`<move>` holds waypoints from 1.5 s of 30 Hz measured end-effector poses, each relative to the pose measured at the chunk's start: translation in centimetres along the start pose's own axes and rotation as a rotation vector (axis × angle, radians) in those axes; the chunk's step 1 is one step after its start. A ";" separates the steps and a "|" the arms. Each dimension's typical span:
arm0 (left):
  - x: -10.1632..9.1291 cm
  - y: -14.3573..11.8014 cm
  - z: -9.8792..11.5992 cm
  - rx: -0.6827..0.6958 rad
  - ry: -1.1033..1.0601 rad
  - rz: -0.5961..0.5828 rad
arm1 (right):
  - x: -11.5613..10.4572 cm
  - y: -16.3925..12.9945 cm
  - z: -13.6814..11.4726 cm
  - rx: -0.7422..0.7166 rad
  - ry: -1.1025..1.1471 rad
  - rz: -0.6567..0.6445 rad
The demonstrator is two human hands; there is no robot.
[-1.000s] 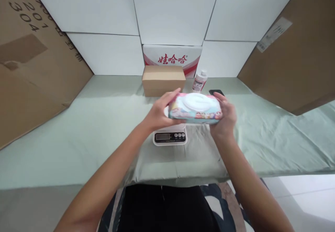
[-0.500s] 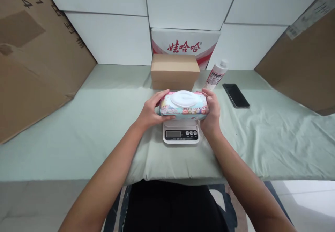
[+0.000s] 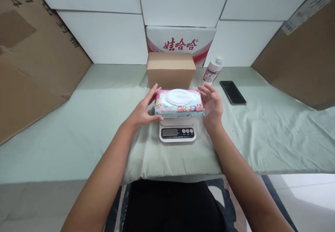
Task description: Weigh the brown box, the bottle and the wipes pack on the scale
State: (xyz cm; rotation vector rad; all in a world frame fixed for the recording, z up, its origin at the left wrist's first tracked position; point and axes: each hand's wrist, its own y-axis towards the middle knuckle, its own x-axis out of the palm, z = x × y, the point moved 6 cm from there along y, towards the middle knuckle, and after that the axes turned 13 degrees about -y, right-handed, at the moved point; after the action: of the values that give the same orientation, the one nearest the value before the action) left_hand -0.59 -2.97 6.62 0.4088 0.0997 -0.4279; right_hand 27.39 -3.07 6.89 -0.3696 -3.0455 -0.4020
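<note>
A pack of wet wipes (image 3: 179,103) with a round white lid and a colourful wrapper lies flat on a small white kitchen scale (image 3: 177,131). The scale's display and buttons face me. My left hand (image 3: 142,111) is at the pack's left end, fingers spread, thumb near its lower edge. At the pack's right end my right hand (image 3: 212,107) hovers with its fingers apart, just off the wrapper. Neither hand grips the pack.
A brown cardboard box (image 3: 171,70) stands behind the scale, with a white carton bearing red characters (image 3: 180,43) behind it. To the right are a white bottle (image 3: 212,71) and a black phone (image 3: 232,92). Large cardboard sheets (image 3: 31,57) lean at both sides on the green cloth (image 3: 78,127).
The hands carried the pack down and forward onto the scale. Both hands have let go, their fingers now spread beside its ends.
</note>
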 end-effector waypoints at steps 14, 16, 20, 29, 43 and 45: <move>0.9 0.2 -0.7 -0.023 0.049 0.042 | 1.4 -1.1 0.4 -0.220 -0.170 -0.169; 1.2 0.2 -1.1 -0.022 0.024 0.073 | 1.6 -1.3 0.0 -0.242 -0.213 -0.157; 1.7 0.5 -1.8 0.044 -0.030 0.146 | 1.6 -1.5 -0.4 -0.252 -0.255 -0.113; 2.0 0.7 -0.9 0.129 0.034 0.214 | 2.1 -1.5 -0.6 -0.184 -0.217 -0.075; 26.2 9.7 4.8 -0.024 0.037 -0.272 | -21.4 -3.5 -5.3 -0.023 -0.069 0.430; 29.4 11.1 3.5 -0.069 0.041 -0.351 | -24.6 -3.0 -4.1 -0.040 -0.097 0.487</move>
State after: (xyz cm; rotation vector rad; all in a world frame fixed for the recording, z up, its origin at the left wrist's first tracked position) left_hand 30.82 -6.46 8.62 0.3322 0.2277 -0.7598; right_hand 50.62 -12.53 8.16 -1.1260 -2.8929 -0.4197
